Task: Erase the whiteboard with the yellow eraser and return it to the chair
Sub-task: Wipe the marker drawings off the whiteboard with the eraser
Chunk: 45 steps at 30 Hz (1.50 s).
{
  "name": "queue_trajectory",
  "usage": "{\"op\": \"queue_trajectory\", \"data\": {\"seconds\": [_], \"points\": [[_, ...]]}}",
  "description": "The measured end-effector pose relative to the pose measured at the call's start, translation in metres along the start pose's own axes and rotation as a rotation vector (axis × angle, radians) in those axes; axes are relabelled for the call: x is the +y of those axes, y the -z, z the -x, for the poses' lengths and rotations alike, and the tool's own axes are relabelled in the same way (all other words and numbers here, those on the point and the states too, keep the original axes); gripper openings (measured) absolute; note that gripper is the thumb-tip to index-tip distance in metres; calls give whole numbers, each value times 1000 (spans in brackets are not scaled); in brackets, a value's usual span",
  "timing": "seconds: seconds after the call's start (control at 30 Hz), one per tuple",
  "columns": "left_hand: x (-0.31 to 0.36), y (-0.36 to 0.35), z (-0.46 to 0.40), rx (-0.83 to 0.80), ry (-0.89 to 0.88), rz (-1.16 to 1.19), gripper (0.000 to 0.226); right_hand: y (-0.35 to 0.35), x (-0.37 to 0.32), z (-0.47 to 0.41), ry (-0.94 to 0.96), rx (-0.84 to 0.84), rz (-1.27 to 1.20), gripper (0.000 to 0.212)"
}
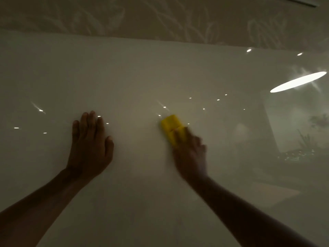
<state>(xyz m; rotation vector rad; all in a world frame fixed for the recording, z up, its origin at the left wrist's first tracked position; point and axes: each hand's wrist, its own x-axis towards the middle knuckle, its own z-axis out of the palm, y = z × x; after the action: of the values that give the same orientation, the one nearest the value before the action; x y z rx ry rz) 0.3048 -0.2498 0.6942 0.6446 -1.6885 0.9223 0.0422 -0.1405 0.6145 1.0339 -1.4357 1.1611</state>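
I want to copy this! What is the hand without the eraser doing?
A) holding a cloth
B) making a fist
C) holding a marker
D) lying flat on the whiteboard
D: the left hand lies open, fingers spread against the whiteboard, holding nothing.

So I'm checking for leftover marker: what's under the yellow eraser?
The yellow eraser, held by the right hand, presses on the whiteboard. Around it the board looks clean; the patch beneath it is covered, so marks there cannot be seen.
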Motion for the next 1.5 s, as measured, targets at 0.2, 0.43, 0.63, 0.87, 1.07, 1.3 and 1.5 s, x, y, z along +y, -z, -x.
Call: {"op": "queue_trajectory", "data": {"seconds": [0.2, 0.43, 0.63, 0.87, 1.07, 1.3, 1.5], "points": [[8, -7, -5, 20, -11, 1, 68, -1, 31, 40, 504, -120, 39, 48], [-13, -14, -5, 38, -100, -30, 67, 14, 137, 24, -765, 29, -67, 62], [-11, -32, -8, 101, -51, -31, 66, -3, 30, 119, -66, 11, -77, 53], [-26, -42, -6, 90, -50, 26, 69, -1, 83, 133, -30, -11, -41, 51], [-61, -52, 1, 65, -88, -5, 74, -1, 101, 132, -984, 120, -89, 60], [-72, -46, 16, 67, -123, 14, 71, -8, -38, 175, 2, -12, -117, 57], [-88, 16, 45, -1, -131, -30, 64, -6, -41, 77, -438, 28, -143, 60]]}}
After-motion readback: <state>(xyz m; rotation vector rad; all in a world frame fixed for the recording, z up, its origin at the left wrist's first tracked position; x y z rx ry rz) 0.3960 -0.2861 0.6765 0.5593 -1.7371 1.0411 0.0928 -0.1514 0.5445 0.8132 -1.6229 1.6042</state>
